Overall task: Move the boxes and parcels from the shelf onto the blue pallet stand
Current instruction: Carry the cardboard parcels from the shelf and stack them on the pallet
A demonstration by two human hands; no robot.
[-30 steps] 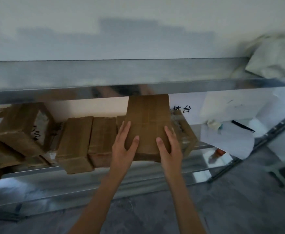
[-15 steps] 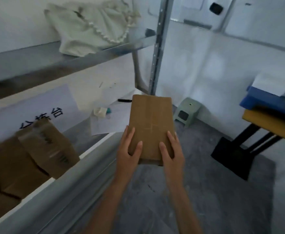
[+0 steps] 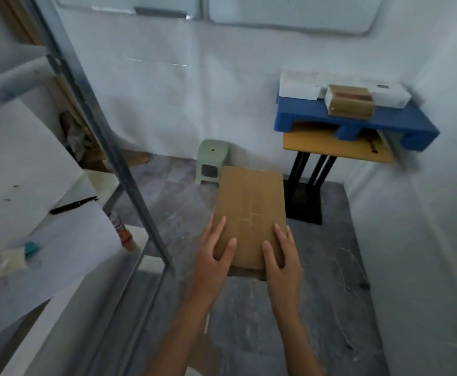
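Brown box: cardboard, flat, carried in the air over the grey floor, between shelf and stand.
Left hand: grips the box's near left edge, fingers on top.
Right hand: grips the near right edge likewise.
Blue stand: ahead right, bearing white boxes and a brown parcel.
Shelf: metal, at left.
Stool: green, by the wall.

The box is hiding the fingers of both hands beneath it. The left edge is cutting off the shelf, which is blurring there. The pallet's right end is smearing, its parcels' labels unreadable.
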